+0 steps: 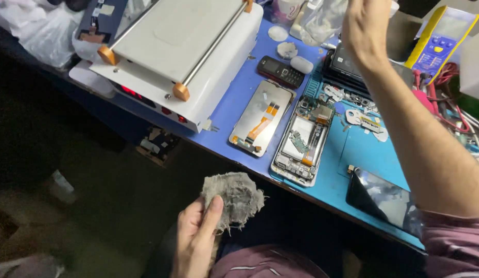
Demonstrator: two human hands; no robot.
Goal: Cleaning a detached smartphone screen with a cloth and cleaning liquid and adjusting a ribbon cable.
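Holding frayed grey rag (234, 198) pinched in left hand (195, 239) fingers below the surface (363, 154) edge | right hand (364, 25) raised at clear bottle (321, 18), grip unclear | risk: forearm sweeping over opened phone (301, 141), lint or drips reaching its board

Blue workbench (234, 110) above dim floor (95, 206)

Single head-worn view, steeply downward and close over the blue workbench (352, 154) edge and lap.
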